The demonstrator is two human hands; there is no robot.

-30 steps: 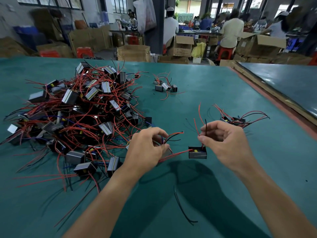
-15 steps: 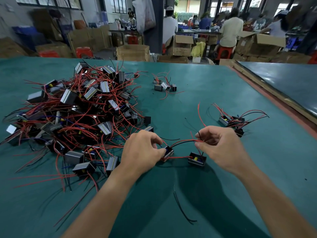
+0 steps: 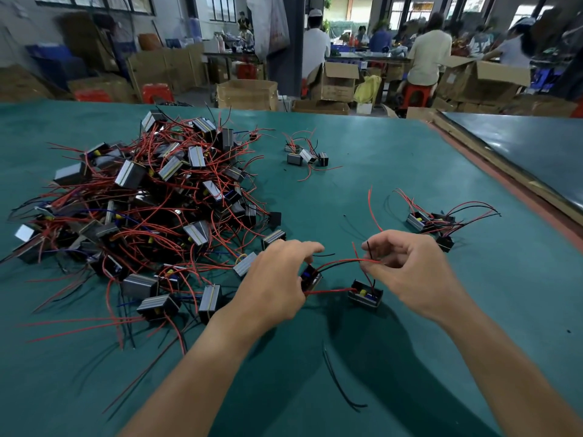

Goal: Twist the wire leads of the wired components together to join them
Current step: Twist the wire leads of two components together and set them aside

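The red and black leads of two components meet just before you above the table, untwisted as far as shows; your right hand pinches them, your left hand grips the left component; a big pile awaits on your left

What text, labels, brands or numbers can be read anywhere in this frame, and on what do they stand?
No text can be read.
On the wired components: stripes only, no legible print.
On the cardboard boxes: any marking is too blurred.
On a distant shirt: possible lettering, too blurred to read.
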